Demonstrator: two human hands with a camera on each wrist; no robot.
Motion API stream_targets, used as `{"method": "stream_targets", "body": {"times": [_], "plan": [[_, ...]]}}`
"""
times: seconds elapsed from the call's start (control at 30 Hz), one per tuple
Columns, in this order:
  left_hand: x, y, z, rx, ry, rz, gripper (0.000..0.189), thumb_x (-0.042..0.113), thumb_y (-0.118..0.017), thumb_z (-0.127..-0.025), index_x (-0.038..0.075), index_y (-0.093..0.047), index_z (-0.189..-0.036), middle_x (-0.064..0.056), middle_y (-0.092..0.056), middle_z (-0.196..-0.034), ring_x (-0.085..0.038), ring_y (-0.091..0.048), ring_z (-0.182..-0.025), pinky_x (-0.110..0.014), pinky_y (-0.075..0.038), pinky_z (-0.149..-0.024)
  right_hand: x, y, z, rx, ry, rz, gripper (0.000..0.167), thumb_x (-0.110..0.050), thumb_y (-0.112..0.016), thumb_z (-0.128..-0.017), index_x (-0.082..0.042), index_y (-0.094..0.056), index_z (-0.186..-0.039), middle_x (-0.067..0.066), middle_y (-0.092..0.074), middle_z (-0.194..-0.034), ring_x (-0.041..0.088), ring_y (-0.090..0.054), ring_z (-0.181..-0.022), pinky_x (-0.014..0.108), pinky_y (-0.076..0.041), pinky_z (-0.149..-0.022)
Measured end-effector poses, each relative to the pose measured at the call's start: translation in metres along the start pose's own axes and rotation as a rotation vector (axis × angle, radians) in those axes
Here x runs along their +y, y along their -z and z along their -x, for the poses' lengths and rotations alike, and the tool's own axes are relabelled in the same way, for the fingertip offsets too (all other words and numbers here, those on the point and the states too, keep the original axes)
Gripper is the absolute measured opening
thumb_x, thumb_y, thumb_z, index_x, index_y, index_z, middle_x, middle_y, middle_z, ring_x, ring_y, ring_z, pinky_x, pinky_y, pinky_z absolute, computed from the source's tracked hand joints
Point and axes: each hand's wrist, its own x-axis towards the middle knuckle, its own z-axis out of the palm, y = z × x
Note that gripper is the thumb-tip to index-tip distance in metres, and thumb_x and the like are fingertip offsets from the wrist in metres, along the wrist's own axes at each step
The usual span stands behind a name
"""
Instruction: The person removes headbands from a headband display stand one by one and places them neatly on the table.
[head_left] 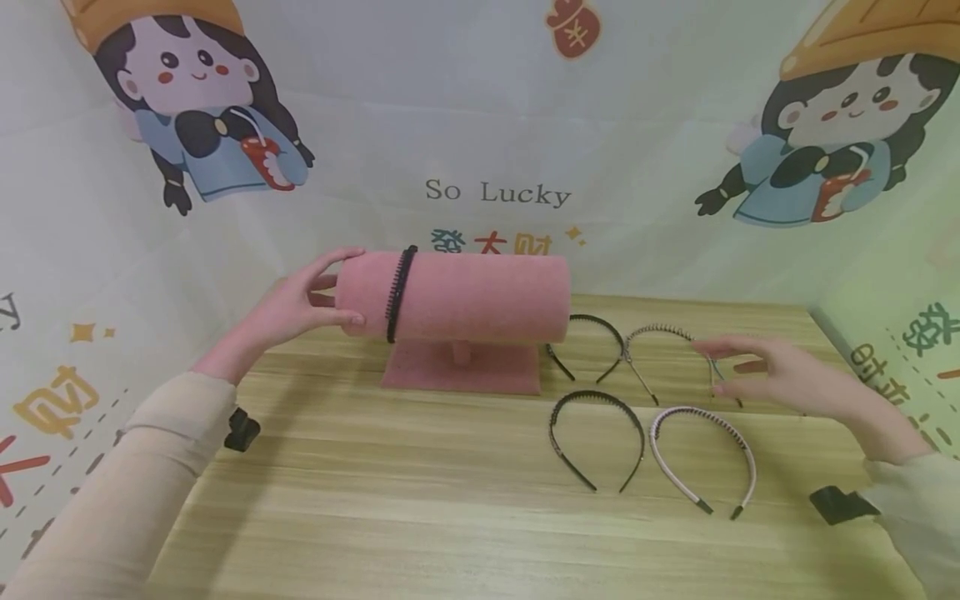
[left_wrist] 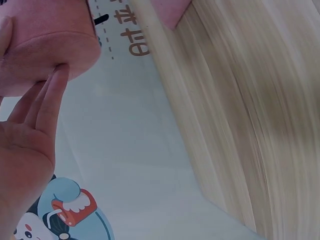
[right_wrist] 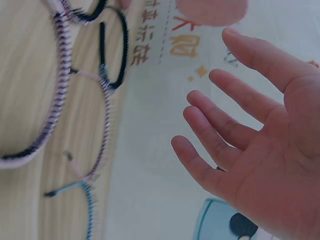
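Note:
A pink padded headband stand (head_left: 487, 296), a horizontal roll on a flat base, stands at the back of the table. My left hand (head_left: 296, 304) holds the roll's left end, thumb at the front and forefinger on top; in the left wrist view its other fingers (left_wrist: 53, 95) touch the end face. Round the roll near that hand sits a black toothed headband (head_left: 401, 292). My right hand (head_left: 795, 375) hovers at the right with fingers spread and nothing in it. Near its fingertips are a pale pinkish headband (head_left: 660, 327) and a blue headband (right_wrist: 89, 210), partly hidden in the head view.
Just right of the stand lies a black headband (head_left: 600, 320). Closer to the front are another black headband (head_left: 597, 394) and a pink headband (head_left: 655, 446) on the wooden table (head_left: 420, 500). A printed cloth (head_left: 360, 100) hangs behind and along both sides.

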Motion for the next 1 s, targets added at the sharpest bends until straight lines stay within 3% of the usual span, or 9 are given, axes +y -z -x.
{"method": "stream_targets", "body": {"times": [0.3,0.5,0.7,0.73,1.0], "plan": [[0.0,0.002,0.003,-0.01,0.002,0.062,0.083,0.027,-0.079,-0.085,0.042,-0.031,-0.151,-0.016,-0.052,-0.147,-0.036,-0.063,-0.123,-0.051,-0.051,-0.102,-0.042,0.01,-0.025,0.025,0.054,-0.009,0.047,-0.021,-0.064,-0.097,-0.017,-0.053,-0.142,0.01,-0.057,-0.143,-0.017,-0.049,-0.113,0.015,-0.048,-0.093],[-0.003,0.001,0.003,0.003,0.013,0.087,0.081,0.026,-0.079,-0.085,0.042,-0.032,-0.15,-0.014,-0.054,-0.146,-0.032,-0.065,-0.121,-0.045,-0.054,-0.1,-0.07,0.016,-0.049,0.082,0.105,-0.015,0.046,-0.02,-0.064,-0.097,-0.014,-0.054,-0.142,0.008,-0.058,-0.142,0.007,-0.053,-0.125,0.016,-0.044,-0.099],[-0.004,0.002,0.002,0.001,0.009,0.091,0.082,0.025,-0.079,-0.085,0.042,-0.032,-0.15,-0.014,-0.054,-0.146,-0.031,-0.066,-0.12,-0.038,-0.055,-0.097,-0.094,0.018,-0.072,0.149,0.131,-0.039,0.048,-0.02,-0.066,-0.096,-0.012,-0.053,-0.141,0.013,-0.059,-0.14,0.029,-0.054,-0.128,0.046,-0.045,-0.107],[-0.004,0.002,0.002,-0.001,0.006,0.091,0.082,0.024,-0.079,-0.085,0.042,-0.032,-0.151,-0.015,-0.054,-0.146,-0.031,-0.066,-0.12,-0.038,-0.055,-0.097,-0.098,0.017,-0.076,0.169,0.13,-0.031,0.048,-0.021,-0.066,-0.096,-0.013,-0.053,-0.141,0.012,-0.06,-0.139,0.028,-0.054,-0.128,0.052,-0.044,-0.106],[-0.005,0.001,0.003,-0.004,-0.013,0.098,0.082,0.02,-0.078,-0.085,0.04,-0.032,-0.151,-0.015,-0.056,-0.144,-0.032,-0.066,-0.118,-0.034,-0.056,-0.096,-0.13,0.005,-0.107,0.27,0.158,-0.016,0.052,-0.029,-0.068,-0.094,-0.023,-0.052,-0.143,0.005,-0.063,-0.137,0.022,-0.056,-0.127,0.046,-0.046,-0.106]]}}
